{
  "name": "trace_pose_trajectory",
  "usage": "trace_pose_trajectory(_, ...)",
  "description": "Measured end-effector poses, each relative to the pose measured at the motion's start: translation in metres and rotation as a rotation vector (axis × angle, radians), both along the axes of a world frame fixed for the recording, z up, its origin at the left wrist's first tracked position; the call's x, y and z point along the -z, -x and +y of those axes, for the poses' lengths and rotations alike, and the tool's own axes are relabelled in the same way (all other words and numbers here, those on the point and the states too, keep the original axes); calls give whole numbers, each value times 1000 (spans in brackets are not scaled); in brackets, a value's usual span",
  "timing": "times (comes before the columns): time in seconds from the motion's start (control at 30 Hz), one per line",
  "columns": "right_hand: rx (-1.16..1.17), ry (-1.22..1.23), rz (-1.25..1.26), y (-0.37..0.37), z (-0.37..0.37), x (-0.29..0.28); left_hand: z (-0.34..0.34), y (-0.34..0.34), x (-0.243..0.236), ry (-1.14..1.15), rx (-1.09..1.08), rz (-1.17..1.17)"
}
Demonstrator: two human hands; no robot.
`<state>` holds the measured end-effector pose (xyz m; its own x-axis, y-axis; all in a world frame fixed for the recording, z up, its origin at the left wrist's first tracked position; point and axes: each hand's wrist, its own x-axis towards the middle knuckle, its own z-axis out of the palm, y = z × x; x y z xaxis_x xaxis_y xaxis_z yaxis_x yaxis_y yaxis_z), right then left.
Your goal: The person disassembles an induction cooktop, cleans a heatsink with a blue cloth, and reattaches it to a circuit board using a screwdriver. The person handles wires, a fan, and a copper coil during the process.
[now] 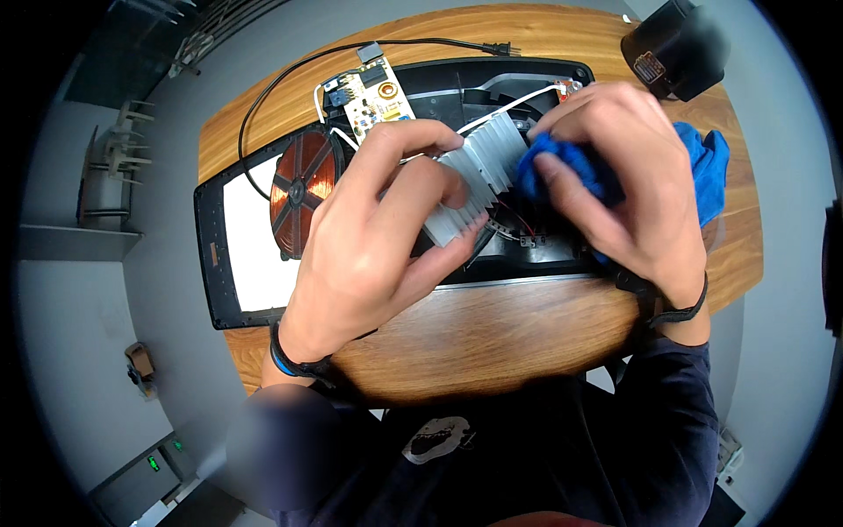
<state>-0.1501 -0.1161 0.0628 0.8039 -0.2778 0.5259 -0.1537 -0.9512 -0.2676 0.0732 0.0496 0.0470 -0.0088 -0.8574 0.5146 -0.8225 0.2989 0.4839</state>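
Note:
My left hand [369,237] grips a silver finned aluminium heat sink [492,154] over the open black housing [430,77] of an appliance. My right hand [632,193] holds a crumpled blue cloth [562,167] against or just beside the heat sink's right end. Behind my left hand sits a cream circuit board [369,97] with white wires, and a round copper coil [294,193] lies to its left on a black-framed panel with a white surface [250,246]. Thin red wires run inside the housing below the heat sink.
A wooden table [474,342] bears everything. A black power cord with plug [500,48] arches across the back. A black cylindrical object [667,48] stands at the back right, and more blue fabric [702,176] lies at the right. Grey walls and shelving [105,237] surround the table.

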Motion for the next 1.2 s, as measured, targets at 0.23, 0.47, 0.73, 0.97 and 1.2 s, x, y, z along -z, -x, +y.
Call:
trace_pose_trajectory(0.23, 39, -110, -170, 3, -3, 2, -2, -1, 5, -53, -27, 87)
trace_pose_trajectory(0.47, -16, -168, -215, -2, -4, 6, -5, 0, 4, 9, 26, 15)
trace_pose_trajectory(0.73, 14, -197, -91, 0, -4, 7, 0, 0, -1, 9, 45, -31)
trace_pose_trajectory(0.97, 5, -301, -181, 1, 0, 13, 1, 6, -2, -39, 24, 42)
trace_pose_trajectory(1.2, 14, -176, -167, -3, -1, 9, 1, 7, -1, -57, 64, 36)
